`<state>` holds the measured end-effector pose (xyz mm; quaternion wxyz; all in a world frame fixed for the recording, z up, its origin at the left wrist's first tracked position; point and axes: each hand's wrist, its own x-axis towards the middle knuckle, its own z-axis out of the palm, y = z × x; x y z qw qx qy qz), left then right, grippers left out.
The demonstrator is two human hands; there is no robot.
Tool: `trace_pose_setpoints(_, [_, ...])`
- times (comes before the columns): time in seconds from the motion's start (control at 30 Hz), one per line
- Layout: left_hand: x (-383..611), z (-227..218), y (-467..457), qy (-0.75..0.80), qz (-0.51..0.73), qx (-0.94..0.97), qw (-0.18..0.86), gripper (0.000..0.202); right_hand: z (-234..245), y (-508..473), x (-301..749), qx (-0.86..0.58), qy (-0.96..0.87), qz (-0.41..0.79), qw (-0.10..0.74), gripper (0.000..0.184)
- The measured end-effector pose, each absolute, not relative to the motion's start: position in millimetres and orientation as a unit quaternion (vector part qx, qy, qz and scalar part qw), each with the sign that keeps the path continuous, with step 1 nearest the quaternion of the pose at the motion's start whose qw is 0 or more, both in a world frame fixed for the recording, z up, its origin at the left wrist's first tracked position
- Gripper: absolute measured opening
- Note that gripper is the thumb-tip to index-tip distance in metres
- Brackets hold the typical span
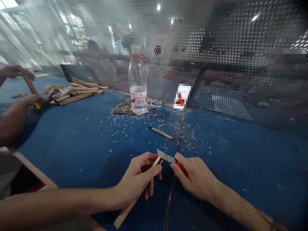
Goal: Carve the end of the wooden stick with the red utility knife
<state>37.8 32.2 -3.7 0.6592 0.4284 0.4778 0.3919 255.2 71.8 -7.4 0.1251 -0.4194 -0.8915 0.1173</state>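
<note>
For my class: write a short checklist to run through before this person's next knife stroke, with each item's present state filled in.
1. Wooden stick held in the left hand: ok.
2. Knife gripped by its red handle in the right hand: ok.
3. Left fingers well away from the blade: not ok; the index fingertip looks close to it.
4. Blade touching the stick's dark-marked end: cannot tell; they overlap in this view.
5. Table swept of shavings: not ok; bits lie scattered.
6. Bottle upright, beyond both hands: ok.
</note>
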Motion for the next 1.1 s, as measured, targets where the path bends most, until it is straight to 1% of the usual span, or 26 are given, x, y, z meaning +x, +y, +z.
trace_pose_setpoints(0.2, [36, 2, 31, 0.475, 0.387, 0.417, 0.671, 0.054, -11, 70, 255, -0.411, -0.899, 0.112, 0.101, 0.027])
trace_pose_setpoints(0.5, [38, 5, 31, 0.469, 0.386, 0.401, 0.686, 0.054, -14, 67, 251, -0.411, -0.903, 0.068, 0.101, 0.028])
trace_pose_setpoints(0.73, [38, 6, 30, 0.482, 0.373, 0.388, 0.692, 0.052, -25, 77, 257, -0.386, -0.913, 0.008, 0.132, 0.031])
trace_pose_setpoints(0.9, [38, 8, 26, 0.507, 0.363, 0.385, 0.681, 0.043, -29, 97, 271, -0.446, -0.879, -0.058, 0.155, 0.038])
trace_pose_setpoints(1.0, [39, 6, 24, 0.502, 0.360, 0.389, 0.684, 0.045, -21, 93, 270, -0.452, -0.876, -0.034, 0.166, 0.036])
trace_pose_setpoints(1.1, [40, 4, 25, 0.496, 0.364, 0.388, 0.686, 0.047, -13, 77, 259, -0.417, -0.895, 0.005, 0.160, 0.031])
